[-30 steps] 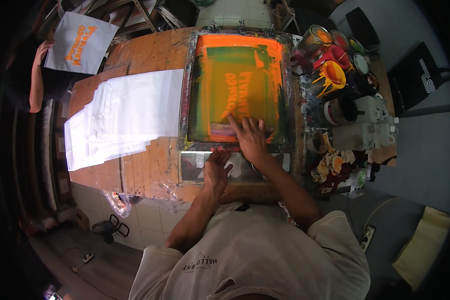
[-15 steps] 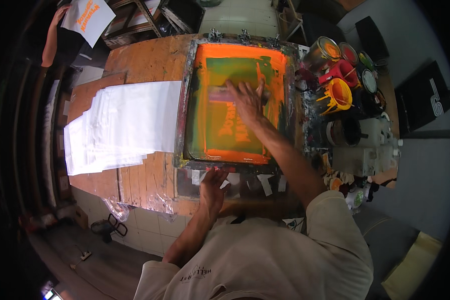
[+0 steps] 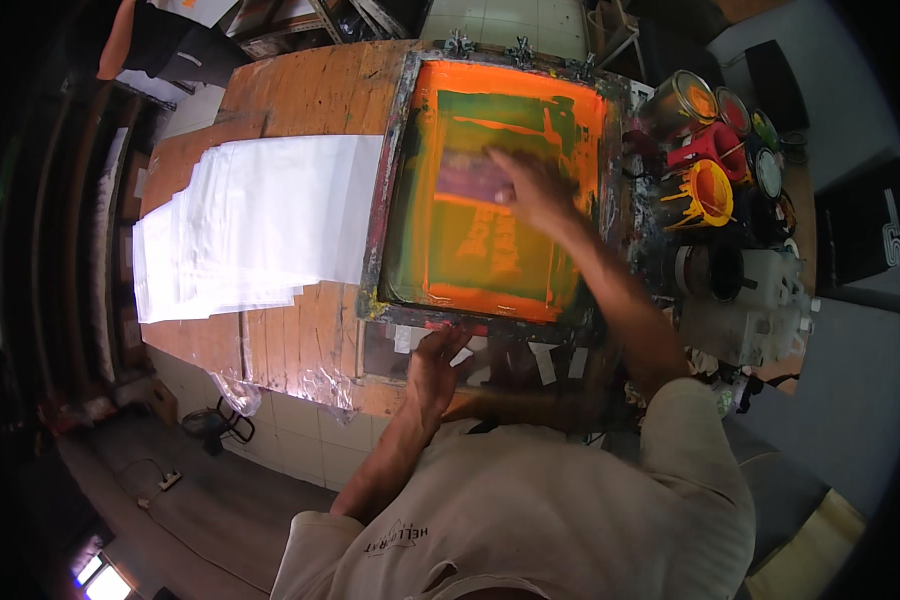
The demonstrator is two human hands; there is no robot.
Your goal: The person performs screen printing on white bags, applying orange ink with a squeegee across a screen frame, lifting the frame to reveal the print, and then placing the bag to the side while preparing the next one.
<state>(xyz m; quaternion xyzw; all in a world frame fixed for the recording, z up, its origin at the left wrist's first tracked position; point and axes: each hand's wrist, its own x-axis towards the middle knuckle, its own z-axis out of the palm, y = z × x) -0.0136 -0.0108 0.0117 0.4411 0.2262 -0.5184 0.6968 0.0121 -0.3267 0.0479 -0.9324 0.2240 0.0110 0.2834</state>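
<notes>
A screen-printing frame (image 3: pixel 381 225) with a dark, ink-stained rim lies on the worktable. Its mesh (image 3: pixel 530 275) is coated with orange ink around a greenish middle, with orange lettering in the nearer half. My right hand (image 3: pixel 544 192), smeared by motion, grips a squeegee (image 3: pixel 468 178) lying crosswise on the mesh, one finger stretched along it. The squeegee's right part is hidden beneath the hand. At the frame's near edge, my left hand (image 3: pixel 434 362) holds the rim from below, with its fingertips partly hidden.
A fanned stack of white sheets (image 3: pixel 270 210) lies left of the frame. Metal clamps (image 3: pixel 520 50) line its far edge. Ink cans (image 3: pixel 682 103), a yellow-smeared tub (image 3: pixel 710 193) and a plastic jug (image 3: pixel 745 325) crowd the right side. Another person's arm (image 3: pixel 117 40) shows at far left.
The squeegee and my right hand have moved slightly nearer to me over the mesh. My left hand stays at the rim. The whole view has shifted, and the other person's printed sheet is mostly out of view.
</notes>
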